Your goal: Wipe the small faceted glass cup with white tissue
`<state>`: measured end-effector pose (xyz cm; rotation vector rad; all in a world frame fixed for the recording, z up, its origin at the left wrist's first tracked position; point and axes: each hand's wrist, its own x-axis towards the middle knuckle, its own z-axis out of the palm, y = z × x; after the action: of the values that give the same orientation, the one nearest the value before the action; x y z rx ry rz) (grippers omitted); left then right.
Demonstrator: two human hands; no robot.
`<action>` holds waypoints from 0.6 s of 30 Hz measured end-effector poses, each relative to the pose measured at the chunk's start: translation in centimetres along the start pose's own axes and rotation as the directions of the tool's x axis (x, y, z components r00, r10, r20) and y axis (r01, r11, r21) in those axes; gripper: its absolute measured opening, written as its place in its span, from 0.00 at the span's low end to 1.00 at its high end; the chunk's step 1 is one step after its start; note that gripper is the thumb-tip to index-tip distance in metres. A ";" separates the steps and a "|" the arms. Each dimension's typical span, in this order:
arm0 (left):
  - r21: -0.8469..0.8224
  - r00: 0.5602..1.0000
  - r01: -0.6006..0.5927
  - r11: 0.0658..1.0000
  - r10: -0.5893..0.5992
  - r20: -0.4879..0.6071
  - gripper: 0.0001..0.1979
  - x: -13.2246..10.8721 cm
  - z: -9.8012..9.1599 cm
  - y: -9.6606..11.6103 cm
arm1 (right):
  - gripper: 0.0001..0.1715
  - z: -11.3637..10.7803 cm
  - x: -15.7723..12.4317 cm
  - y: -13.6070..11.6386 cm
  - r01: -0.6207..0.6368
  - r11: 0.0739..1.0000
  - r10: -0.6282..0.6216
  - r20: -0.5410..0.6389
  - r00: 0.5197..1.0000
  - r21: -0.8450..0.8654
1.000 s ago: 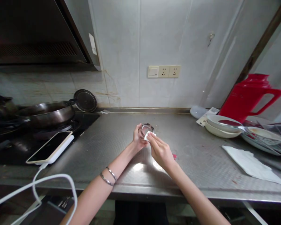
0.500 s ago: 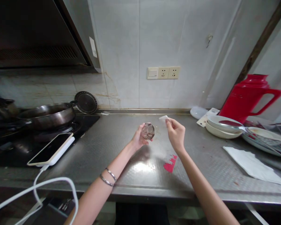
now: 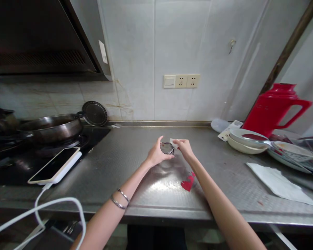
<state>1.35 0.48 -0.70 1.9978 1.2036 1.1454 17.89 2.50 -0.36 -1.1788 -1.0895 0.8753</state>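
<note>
White tissue (image 3: 173, 141) pokes from the pinching right hand (image 3: 184, 147).

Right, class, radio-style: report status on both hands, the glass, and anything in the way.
Left hand holding glass. Right hand pinching tissue beside glass; contact unclear. Red scrap on counter, nearer the wearer, apart from both hands.

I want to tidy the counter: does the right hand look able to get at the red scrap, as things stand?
Probably yes: the red scrap lies uncovered on the counter, near the right forearm. However, the right hand pinches a white tissue.
</note>
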 end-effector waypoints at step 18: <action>-0.169 0.998 -0.053 0.984 0.049 -0.028 0.57 -0.6 0.8 0.9 | 0.14 2.1 -1.9 -0.5 -0.344 0.857 0.238 0.298 0.924 0.383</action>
<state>2.29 -0.47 -0.61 1.9006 1.0346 1.2560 15.33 1.13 -0.21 -0.8884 -0.8507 1.4508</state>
